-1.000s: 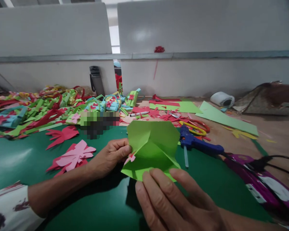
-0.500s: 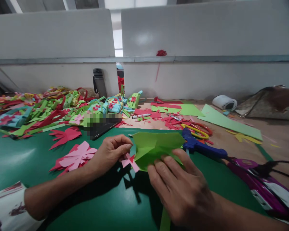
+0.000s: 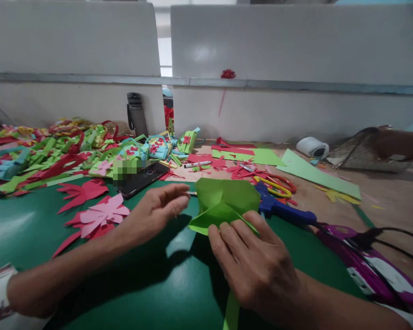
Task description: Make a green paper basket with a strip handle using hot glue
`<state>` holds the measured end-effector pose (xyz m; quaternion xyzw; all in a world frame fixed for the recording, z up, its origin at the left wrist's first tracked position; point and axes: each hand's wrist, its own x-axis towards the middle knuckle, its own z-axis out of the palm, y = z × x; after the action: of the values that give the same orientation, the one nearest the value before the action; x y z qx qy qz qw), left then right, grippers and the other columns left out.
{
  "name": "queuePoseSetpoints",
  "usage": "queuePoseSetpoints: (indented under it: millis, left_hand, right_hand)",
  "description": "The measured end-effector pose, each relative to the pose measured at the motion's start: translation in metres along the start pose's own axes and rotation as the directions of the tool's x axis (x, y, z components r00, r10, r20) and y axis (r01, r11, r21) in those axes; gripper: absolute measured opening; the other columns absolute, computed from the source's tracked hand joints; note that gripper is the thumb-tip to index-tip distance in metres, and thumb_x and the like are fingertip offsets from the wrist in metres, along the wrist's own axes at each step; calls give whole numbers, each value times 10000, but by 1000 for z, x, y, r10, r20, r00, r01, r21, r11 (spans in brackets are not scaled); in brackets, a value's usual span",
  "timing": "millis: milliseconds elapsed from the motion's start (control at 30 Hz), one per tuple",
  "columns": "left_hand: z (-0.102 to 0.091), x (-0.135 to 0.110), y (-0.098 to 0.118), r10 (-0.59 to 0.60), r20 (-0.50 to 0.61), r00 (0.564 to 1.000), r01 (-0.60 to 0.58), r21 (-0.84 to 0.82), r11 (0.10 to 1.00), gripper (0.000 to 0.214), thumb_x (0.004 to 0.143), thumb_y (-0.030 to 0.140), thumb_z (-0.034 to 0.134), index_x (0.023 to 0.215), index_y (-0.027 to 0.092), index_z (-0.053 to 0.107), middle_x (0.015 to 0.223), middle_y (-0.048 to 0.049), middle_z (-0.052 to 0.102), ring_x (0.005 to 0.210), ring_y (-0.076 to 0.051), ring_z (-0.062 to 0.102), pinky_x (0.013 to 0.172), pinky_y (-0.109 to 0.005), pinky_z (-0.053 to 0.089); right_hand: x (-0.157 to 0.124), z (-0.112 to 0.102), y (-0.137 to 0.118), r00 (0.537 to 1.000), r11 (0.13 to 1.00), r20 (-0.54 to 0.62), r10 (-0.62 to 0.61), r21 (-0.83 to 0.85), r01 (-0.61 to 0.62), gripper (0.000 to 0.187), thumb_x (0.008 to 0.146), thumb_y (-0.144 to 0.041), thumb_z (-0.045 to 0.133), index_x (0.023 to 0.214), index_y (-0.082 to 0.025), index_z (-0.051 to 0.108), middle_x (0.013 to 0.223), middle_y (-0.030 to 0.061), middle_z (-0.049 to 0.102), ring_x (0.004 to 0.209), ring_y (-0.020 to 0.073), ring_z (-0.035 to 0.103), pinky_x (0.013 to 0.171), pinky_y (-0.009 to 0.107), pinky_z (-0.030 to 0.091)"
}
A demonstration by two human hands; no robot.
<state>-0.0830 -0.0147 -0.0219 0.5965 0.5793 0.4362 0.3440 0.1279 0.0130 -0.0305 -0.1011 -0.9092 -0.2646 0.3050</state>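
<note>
My right hand grips a folded green paper piece by its near edge, the fingers wrapped over it and the thumb hidden. Below that hand a green paper strip hangs or lies; I cannot tell whether it joins the folded piece. To the left, my left hand is held just short of the paper, thumb and fingers apart, with nothing visible between them. Pink and red paper flowers lie on the green mat beside my left forearm. A blue glue gun rests just beyond the green paper.
A heap of colored paper pieces spreads along the back left, with a phone and a dark bottle nearby. Scissors, a marker and paper scraps lie behind. At the right are a magenta device, cables and a bag.
My left hand has let go of a small pink and red paper flower, which is out of sight now, and its fingers have opened. My right hand keeps hold of the green paper.
</note>
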Motion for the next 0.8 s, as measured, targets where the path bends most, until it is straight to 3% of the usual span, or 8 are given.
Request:
queuePoseSetpoints:
  millis: [67, 167, 233, 367, 567, 700, 800]
  left_hand:
    - [8, -10, 6, 12, 58, 998, -19, 111, 994, 427, 788, 413, 582, 1110, 133, 576, 943, -68, 666, 770, -184, 607, 635, -256, 473]
    - [13, -18, 7, 106, 5, 994, -101, 366, 925, 220, 758, 352, 622, 829, 143, 610, 702, 0, 602, 604, -130, 520, 542, -222, 394]
    - [14, -19, 5, 142, 25, 990, -139, 419, 897, 200, 793, 289, 560, 644, 156, 549, 554, 40, 479, 515, -95, 419, 485, -210, 321]
    - [14, -22, 3, 59, 55, 997, -74, 330, 941, 271, 811, 225, 480, 548, 161, 472, 492, 59, 331, 464, -73, 290, 429, -203, 228]
    - [9, -26, 0, -195, 180, 964, 194, 21, 981, 227, 812, 283, 485, 622, 161, 511, 494, 44, 483, 425, -74, 414, 404, -170, 297]
    - [8, -24, -4, -290, 239, 927, 306, -34, 951, 238, 817, 325, 509, 655, 152, 543, 507, 33, 531, 420, -76, 460, 397, -159, 319]
    - [10, -24, -2, -354, 269, 896, 378, -40, 925, 265, 824, 350, 498, 656, 149, 539, 534, 24, 547, 451, -84, 484, 424, -163, 352]
  right_hand:
    - [-1, 0, 0, 1000, 1000, 8, -9, 17, 9, 299, 883, -80, 376, 896, -61, 674, 678, 99, 656, 678, 206, 581, 744, 412, 397]
    - [-2, -1, 0, 1000, 999, 3, -24, 45, 23, 329, 878, -72, 349, 892, -70, 678, 724, 109, 685, 691, 207, 595, 768, 412, 395]
    - [-2, -2, -1, 999, 997, -22, -38, 62, 39, 335, 875, -76, 346, 887, -67, 680, 744, 119, 698, 697, 215, 610, 779, 419, 397]
    - [-4, -5, -5, 998, 994, -28, -59, 92, 61, 350, 885, -93, 331, 927, -103, 679, 806, 106, 715, 767, 222, 635, 856, 435, 393]
    - [-14, 8, -14, 966, 997, -248, -70, 6, 74, 258, 893, -121, 438, 824, -209, 671, 705, 15, 698, 695, 172, 636, 894, 381, 393]
    - [-13, 8, -12, 973, 997, -228, -38, 51, 51, 266, 905, -125, 452, 794, -233, 669, 689, -25, 705, 647, 142, 658, 796, 316, 454]
    - [-6, -5, -8, 989, 997, -133, -65, 36, 71, 291, 916, -120, 459, 770, -254, 673, 715, -81, 715, 646, 89, 667, 715, 251, 478]
